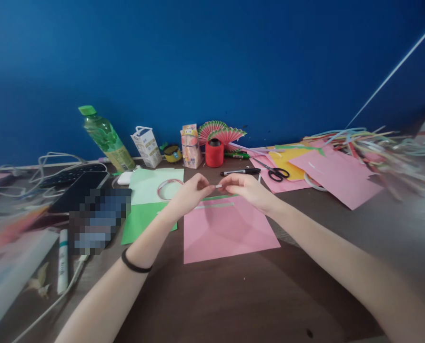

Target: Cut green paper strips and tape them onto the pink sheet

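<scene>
My left hand (193,193) and my right hand (244,188) meet above the far edge of a pink sheet of paper (230,233). Both are closed in a pinch on a small white strip (218,186), whose short end shows between the fingertips. What the strip is made of I cannot make out. A pale strip (216,206) lies along the top of the pink sheet, and a thin green edge shows just beyond it. Left of my left hand, a roll of tape (161,194) rests on a light green sheet (144,183).
Black scissors (278,174), a black pen (240,172) and pink sheets (341,176) lie to the right. Behind stand a tilted green bottle (107,138), a carton (147,147), a red spool (214,153) and a paper fan (230,136). Phones (80,190) and a marker (63,262) lie left.
</scene>
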Demonstrator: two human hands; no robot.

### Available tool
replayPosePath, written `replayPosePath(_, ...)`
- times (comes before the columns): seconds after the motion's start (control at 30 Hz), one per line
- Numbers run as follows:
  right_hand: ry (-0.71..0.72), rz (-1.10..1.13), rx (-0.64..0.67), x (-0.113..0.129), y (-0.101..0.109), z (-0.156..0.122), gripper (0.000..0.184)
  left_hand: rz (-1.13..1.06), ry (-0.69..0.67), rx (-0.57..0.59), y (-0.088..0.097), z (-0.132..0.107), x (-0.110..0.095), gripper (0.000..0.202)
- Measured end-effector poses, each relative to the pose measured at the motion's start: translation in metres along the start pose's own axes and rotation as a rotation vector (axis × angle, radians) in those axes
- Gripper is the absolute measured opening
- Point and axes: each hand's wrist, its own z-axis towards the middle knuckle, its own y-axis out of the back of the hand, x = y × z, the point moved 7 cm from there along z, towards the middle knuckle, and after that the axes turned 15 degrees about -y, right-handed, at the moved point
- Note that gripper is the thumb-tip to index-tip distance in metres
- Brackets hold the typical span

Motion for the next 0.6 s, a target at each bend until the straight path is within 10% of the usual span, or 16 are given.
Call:
replayPosePath(0.37, 0.065, -0.557, -0.285, -0.006, 0.008, 0.002, 0.019, -0.116, -0.073, 0.128, -0.017, 0.001, 0.009, 0.012)
replayPosePath(0.6, 0.015, -0.936, -0.109, -0.022, 0.008, 0.007, 0.013, -0.001, -0.036, 0.219, -0.025, -0.001, 0.011, 0.016)
